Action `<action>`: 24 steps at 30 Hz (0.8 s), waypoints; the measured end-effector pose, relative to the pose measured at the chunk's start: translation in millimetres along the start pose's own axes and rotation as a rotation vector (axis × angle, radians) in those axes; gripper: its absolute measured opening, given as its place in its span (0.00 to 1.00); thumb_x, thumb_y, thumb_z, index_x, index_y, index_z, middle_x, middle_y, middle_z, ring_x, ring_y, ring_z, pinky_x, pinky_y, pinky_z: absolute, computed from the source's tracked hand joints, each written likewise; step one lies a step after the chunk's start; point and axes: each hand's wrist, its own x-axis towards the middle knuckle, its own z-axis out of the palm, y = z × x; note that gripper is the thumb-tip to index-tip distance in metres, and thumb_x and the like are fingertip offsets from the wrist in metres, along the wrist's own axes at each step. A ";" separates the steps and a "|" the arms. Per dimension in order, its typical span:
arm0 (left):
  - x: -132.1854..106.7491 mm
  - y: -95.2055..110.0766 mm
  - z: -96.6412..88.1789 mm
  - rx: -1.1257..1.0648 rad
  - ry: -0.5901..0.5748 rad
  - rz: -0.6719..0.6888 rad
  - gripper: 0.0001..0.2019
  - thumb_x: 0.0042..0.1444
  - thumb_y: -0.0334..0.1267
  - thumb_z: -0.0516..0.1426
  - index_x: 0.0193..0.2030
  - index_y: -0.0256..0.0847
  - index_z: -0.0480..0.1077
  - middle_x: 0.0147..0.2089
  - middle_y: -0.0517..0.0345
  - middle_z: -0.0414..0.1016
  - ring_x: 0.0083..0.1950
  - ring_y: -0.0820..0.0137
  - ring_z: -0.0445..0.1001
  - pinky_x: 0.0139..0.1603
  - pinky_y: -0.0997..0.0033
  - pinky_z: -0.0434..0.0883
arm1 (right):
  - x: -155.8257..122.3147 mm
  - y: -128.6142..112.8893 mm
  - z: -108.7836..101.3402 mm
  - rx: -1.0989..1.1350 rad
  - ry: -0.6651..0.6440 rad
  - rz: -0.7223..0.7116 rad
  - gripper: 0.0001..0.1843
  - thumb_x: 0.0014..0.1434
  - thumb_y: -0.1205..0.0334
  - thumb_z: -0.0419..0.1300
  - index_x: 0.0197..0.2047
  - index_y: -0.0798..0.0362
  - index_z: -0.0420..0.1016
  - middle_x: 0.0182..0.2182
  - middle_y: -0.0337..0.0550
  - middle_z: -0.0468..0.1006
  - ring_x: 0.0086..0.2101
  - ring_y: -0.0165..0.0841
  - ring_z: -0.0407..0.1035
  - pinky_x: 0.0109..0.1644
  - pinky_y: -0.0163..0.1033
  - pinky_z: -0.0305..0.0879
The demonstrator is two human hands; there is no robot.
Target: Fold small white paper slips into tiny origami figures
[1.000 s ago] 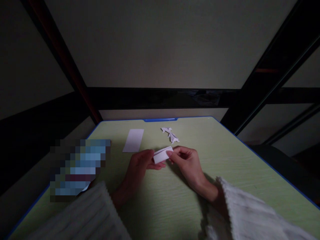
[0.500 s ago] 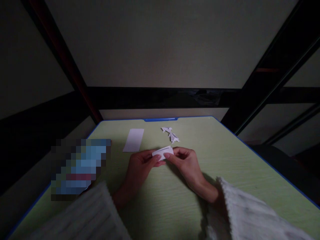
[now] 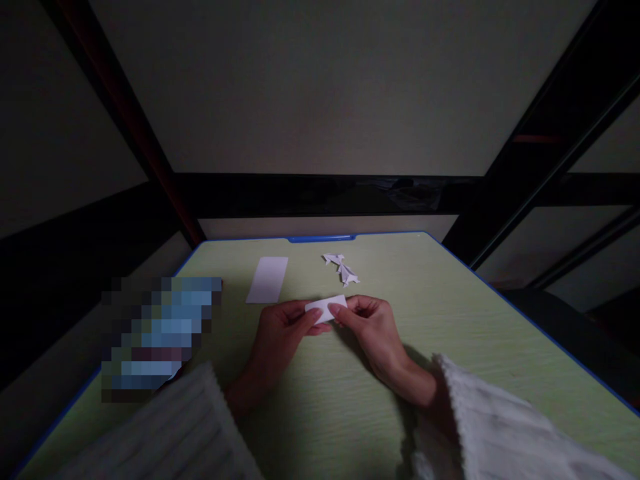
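A small folded white paper point(image 3: 327, 309) is pinched between my two hands just above the green tabletop point(image 3: 450, 347). My left hand point(image 3: 280, 337) grips its left end with thumb and fingers closed. The paper's right end is held by my right hand point(image 3: 373, 327), fingertips pressed on it. Both wrists come out of white knitted sleeves. Farther back lie a flat white paper rectangle point(image 3: 267, 279) and a finished white folded paper figure point(image 3: 343, 269).
The table has a blue rim point(image 3: 320, 238) along its far edge. A blurred-out blue item point(image 3: 157, 333) lies at the left of the table. Dark frame beams and a pale wall stand behind. The room is dim.
The folded paper has been pressed flatter and lowered slightly between my fingers. My hands have stayed in nearly the same place.
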 end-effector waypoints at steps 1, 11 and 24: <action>-0.1 0.1 0.1 0.003 0.004 0.000 0.06 0.39 0.34 0.59 0.25 0.34 0.72 0.24 0.60 0.77 0.26 0.70 0.75 0.29 0.76 0.72 | -0.2 -0.2 0.1 0.003 0.002 0.002 0.08 0.38 0.65 0.62 0.15 0.58 0.69 0.13 0.33 0.66 0.15 0.21 0.55 0.20 0.29 0.50; -1.4 3.7 2.3 0.012 0.029 0.005 0.04 0.38 0.33 0.59 0.23 0.34 0.71 0.20 0.60 0.76 0.22 0.70 0.74 0.27 0.74 0.73 | -1.0 0.8 1.3 0.017 0.014 0.004 0.10 0.39 0.62 0.62 0.16 0.58 0.67 0.14 0.34 0.67 0.16 0.22 0.56 0.20 0.30 0.49; -0.5 1.9 1.8 0.000 0.018 0.008 0.03 0.39 0.33 0.58 0.21 0.35 0.71 0.19 0.62 0.75 0.23 0.71 0.74 0.26 0.77 0.72 | -2.8 -0.9 3.2 0.004 0.037 -0.009 0.10 0.41 0.62 0.61 0.16 0.58 0.68 0.14 0.35 0.68 0.16 0.21 0.57 0.20 0.30 0.51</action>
